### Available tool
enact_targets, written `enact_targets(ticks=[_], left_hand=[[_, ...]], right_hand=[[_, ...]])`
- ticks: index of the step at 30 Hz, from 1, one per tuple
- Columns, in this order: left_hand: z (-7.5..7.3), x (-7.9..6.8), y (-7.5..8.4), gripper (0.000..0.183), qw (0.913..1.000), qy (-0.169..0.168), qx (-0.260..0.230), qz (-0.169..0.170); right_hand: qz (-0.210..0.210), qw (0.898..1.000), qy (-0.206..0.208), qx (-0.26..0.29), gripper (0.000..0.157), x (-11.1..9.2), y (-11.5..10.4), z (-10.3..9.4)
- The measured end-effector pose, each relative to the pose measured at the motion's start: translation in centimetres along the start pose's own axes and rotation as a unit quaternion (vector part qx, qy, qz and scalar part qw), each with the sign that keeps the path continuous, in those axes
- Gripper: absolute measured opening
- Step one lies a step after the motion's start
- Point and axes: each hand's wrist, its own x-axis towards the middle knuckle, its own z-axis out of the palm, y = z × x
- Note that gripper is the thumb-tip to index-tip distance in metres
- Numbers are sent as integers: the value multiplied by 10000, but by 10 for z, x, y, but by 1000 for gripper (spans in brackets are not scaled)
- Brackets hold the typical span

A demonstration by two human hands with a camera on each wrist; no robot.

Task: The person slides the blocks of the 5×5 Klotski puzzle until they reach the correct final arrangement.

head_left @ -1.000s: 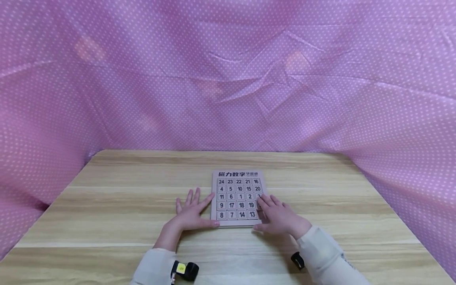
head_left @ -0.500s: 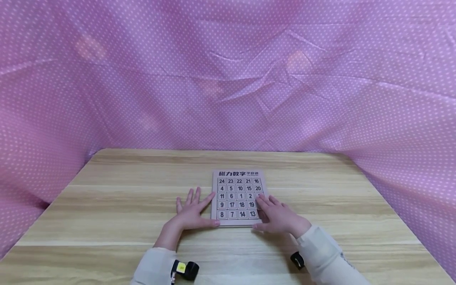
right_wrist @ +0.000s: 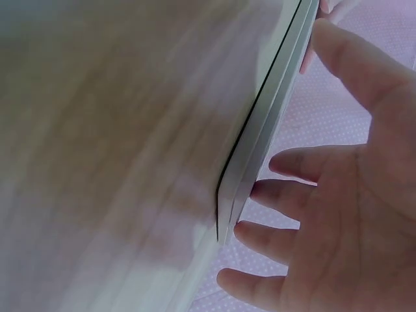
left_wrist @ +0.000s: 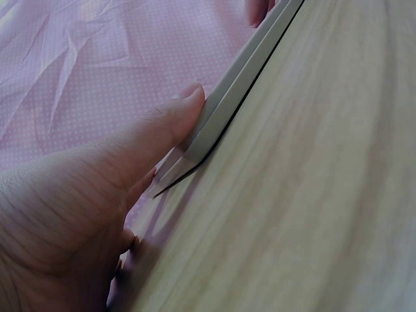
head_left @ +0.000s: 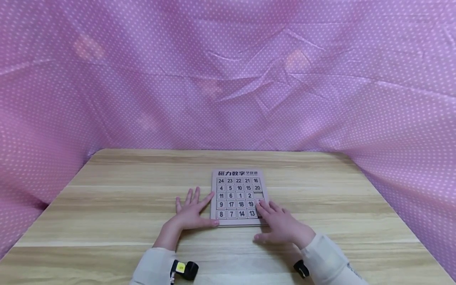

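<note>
**Left hand (head_left: 190, 216) & right hand (head_left: 280, 225) at number board (head_left: 236, 223), one slot (head_left: 258, 195) vacant**

Biggest first: pink drape w/ white dots (head_left: 228, 79) fills the bkgd, hanging in creases behind & along both sides of the wood-grain table (head_left: 117, 213).

Number board lies flat on the table, a bit R of mid, btwn the two hands; black Chinese characters (head_left: 231, 173) run along its far edge.

Pale sleeves (head_left: 154, 265) cover both forearms. L hand: fingers spread wide, index tip at the board's L edge, thumb on the near L corner (L wrist view also has the thumb against the edge, other fingers mostly hidden). R hand: fingers extended, slightly apart, foremost tips over the R-hand column; thumb held away from the fingers, clear of the near edge in head view. No pinch visible on either hand.

Black wrist devices (head_left: 191, 270) at both cuffs, the L one w/ a yellow label (head_left: 180, 268).

Tiles, five across: top row 24, 23, 22, 21, 16; next 4, 5, 10, 15, 20; then 11, 6, 1, 2 & the vacant slot at far R. Below that, 9, 17, 18, 19, then a tile (head_left: 260, 201) partly under the R fingertips, no. unreadable. Nearest row: 8, 7, 14, 13; last spot mostly covered by the hand, can't tell.
</note>
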Motion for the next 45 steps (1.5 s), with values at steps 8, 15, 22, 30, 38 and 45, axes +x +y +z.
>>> enact_targets(ticks=[8, 15, 22, 30, 38, 45], left_hand=[[1, 2, -3, 95, 10000, -20, -25, -1], [-1, 2, -4, 95, 10000, -29, -49, 5], [1, 3, -4, 96, 10000, -44, -43, -53], [1, 3, -4, 96, 10000, -30, -33, -38], [2, 3, -3, 95, 10000, -21, -11, -33], [1, 2, -3, 95, 10000, -15, 4, -60]], right_hand=[[-33, 9999, -63, -147, 88, -4, -5, 0], [-106, 9997, -115, -192, 86, -5, -8, -3], [-171, 9996, 66, -216, 79, 1, -2, -14], [-103, 9993, -84, -336, 82, 17, -12, -18], [-426, 9980, -195, -414, 84, 43, -40, -5], [-623, 9955, -253, -674, 83, 60, -63, 5]])
